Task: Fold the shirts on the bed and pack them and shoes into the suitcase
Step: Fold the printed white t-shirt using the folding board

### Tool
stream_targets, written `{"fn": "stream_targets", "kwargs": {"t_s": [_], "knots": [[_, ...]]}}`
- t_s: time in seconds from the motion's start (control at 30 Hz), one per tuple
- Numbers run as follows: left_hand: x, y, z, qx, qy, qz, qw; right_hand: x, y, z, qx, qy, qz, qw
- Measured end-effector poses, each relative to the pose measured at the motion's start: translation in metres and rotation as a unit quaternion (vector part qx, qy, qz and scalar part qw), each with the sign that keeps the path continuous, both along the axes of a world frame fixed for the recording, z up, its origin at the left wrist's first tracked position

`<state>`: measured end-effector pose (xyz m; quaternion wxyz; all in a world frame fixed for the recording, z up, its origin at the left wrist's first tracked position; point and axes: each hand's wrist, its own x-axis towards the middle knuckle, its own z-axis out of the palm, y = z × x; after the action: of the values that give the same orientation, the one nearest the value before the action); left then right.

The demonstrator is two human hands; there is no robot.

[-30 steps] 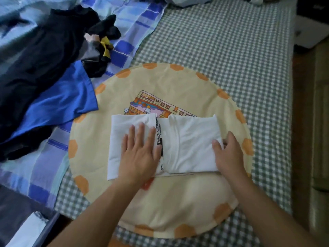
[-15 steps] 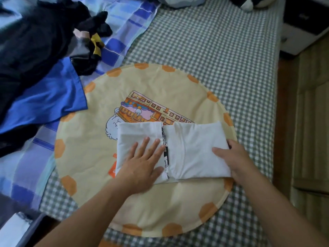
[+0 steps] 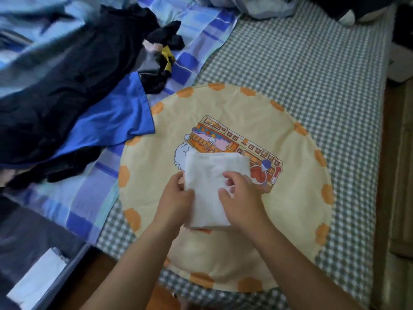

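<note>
A white shirt (image 3: pixel 212 175), folded into a small rectangle, lies on a round cream mat (image 3: pixel 290 198) on the bed. My left hand (image 3: pixel 176 198) grips its left edge. My right hand (image 3: pixel 241 198) rests on top of it with fingers curled, pinching the cloth. A blue shirt (image 3: pixel 107 121) and dark clothes (image 3: pixel 55 81) lie unfolded at the left. The open suitcase (image 3: pixel 26 253) sits at the lower left, with a folded white garment (image 3: pixel 38 280) inside. No shoes are in view.
The bed has a green checked sheet (image 3: pixel 301 63) and a blue striped blanket (image 3: pixel 73 209). Dark socks with a yellow tag (image 3: pixel 165 52) lie beside the clothes pile. The floor and furniture edge run along the right.
The shirt's right half has been folded over the left, making it half as wide. Both hands have come together on the folded bundle.
</note>
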<state>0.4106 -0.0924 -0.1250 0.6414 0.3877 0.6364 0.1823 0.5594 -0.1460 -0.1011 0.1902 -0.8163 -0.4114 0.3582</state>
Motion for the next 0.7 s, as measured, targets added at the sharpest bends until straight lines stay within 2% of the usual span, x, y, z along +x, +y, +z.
{"fn": "stream_targets", "kwargs": {"t_s": [0.1,0.13,0.17,0.2,0.23,0.27,0.3,0.4,0.47,0.57,0.63,0.7], "knots": [[-0.008,0.000,-0.014,0.093,0.093,-0.092,0.987,0.012,-0.007,-0.019,0.004,-0.140,0.031,0.990],[-0.007,-0.003,-0.016,0.154,0.143,-0.120,0.970,0.014,-0.006,-0.022,0.024,-0.173,0.051,0.983],[-0.006,-0.006,-0.016,0.247,0.214,-0.155,0.932,0.016,-0.002,-0.026,0.051,-0.206,0.074,0.974],[-0.002,-0.007,-0.017,0.352,0.277,-0.196,0.872,0.016,0.001,-0.033,0.076,-0.235,0.099,0.964],[0.002,-0.007,-0.025,0.439,0.296,-0.240,0.814,0.017,0.005,-0.040,0.084,-0.258,0.122,0.955],[0.007,-0.005,-0.035,0.484,0.296,-0.289,0.771,0.018,0.007,-0.050,0.073,-0.274,0.141,0.949],[0.012,-0.001,-0.046,0.490,0.296,-0.335,0.748,0.021,0.007,-0.060,0.044,-0.282,0.153,0.946],[0.021,0.006,-0.080,0.402,0.323,-0.414,0.750,0.035,0.003,-0.088,-0.064,-0.272,0.159,0.947],[0.023,0.007,-0.092,0.400,0.332,-0.403,0.753,0.044,0.007,-0.099,-0.093,-0.261,0.167,0.946],[0.024,-0.001,-0.083,0.400,0.345,-0.334,0.781,0.043,0.013,-0.090,-0.071,-0.218,0.145,0.962],[0.018,-0.013,-0.074,0.404,0.345,-0.261,0.806,0.036,0.005,-0.075,-0.026,-0.174,0.040,0.984],[0.014,-0.026,-0.061,0.327,0.288,-0.228,0.870,0.028,-0.011,-0.063,-0.041,-0.116,-0.083,0.989]]}}
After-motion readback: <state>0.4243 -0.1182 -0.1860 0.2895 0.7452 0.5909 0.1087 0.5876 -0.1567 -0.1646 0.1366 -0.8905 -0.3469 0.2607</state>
